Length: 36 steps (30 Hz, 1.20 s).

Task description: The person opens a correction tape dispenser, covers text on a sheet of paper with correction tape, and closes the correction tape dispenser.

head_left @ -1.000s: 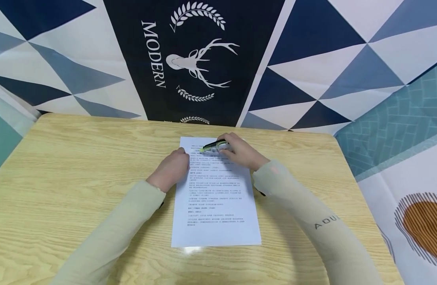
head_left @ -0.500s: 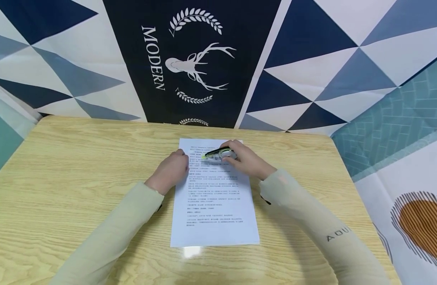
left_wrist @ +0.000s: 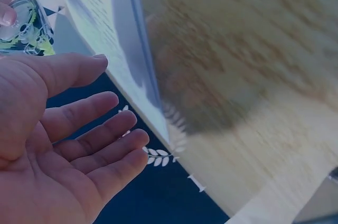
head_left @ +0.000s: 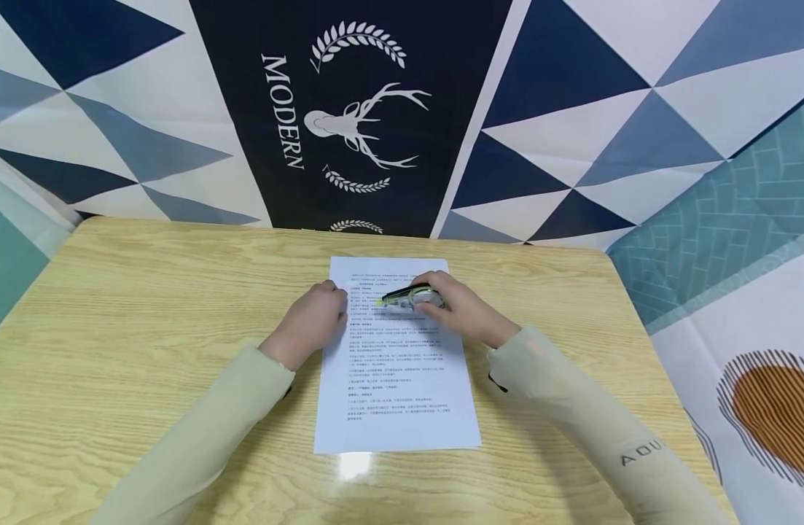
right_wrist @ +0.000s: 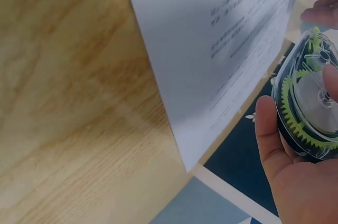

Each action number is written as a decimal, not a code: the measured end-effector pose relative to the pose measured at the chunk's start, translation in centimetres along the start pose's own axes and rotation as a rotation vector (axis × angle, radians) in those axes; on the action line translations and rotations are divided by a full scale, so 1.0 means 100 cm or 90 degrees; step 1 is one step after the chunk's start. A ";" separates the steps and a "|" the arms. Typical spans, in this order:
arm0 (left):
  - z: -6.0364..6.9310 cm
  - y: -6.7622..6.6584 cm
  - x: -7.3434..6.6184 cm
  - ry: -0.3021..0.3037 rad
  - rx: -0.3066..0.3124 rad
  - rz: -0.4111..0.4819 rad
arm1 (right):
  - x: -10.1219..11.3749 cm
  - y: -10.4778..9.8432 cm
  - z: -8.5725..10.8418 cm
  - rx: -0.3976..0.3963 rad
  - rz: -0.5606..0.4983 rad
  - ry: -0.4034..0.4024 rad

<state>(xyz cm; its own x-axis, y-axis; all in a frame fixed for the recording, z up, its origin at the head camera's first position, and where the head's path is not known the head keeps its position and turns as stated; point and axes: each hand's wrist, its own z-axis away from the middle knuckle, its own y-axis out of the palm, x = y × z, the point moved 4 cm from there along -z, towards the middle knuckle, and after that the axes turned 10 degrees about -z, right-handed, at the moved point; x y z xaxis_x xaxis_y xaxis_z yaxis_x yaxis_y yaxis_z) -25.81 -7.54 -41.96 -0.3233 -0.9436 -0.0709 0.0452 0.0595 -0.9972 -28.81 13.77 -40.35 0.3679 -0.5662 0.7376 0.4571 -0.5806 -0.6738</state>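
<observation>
A stack of white printed paper (head_left: 402,394) lies on the wooden table, its lines of text running across. My right hand (head_left: 463,310) pinches a correction tape (head_left: 411,297) above the upper part of the page. The tape has a clear and black case with a yellow-green gear inside, plain in the right wrist view on the correction tape (right_wrist: 303,97). Its tip points left; whether it touches the paper I cannot tell. At the page's left edge is my left hand (head_left: 310,321), with relaxed, slightly bent fingers and nothing in its grasp in the left wrist view.
The light wooden table (head_left: 146,350) spreads on both sides of the paper. Behind its far edge stands a patterned wall covering (head_left: 244,109) with triangles, a deer head and the word MODERN. Printed fabric (head_left: 703,343) hangs at the right.
My right hand has drawn the correction tape a little down the page, toward me, and slightly right. The left hand has shifted slightly back toward me at the paper's left edge.
</observation>
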 end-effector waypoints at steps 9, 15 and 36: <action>0.034 -0.009 -0.014 0.047 -0.024 0.016 | 0.013 0.008 0.019 0.024 -0.010 -0.008; 0.059 -0.007 -0.021 0.061 -0.028 0.039 | 0.026 0.018 0.033 0.043 -0.018 -0.023; 0.098 0.006 -0.033 0.058 -0.032 0.063 | 0.052 0.050 0.067 0.068 0.020 -0.054</action>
<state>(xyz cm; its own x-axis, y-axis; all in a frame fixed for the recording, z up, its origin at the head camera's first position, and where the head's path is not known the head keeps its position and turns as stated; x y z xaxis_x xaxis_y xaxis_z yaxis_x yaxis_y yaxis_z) -15.44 -7.57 -42.06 -0.4044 -0.8989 -0.1686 0.0339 0.1694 -0.9850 -19.19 11.86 -39.60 0.4479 -0.5289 0.7208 0.5262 -0.4958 -0.6908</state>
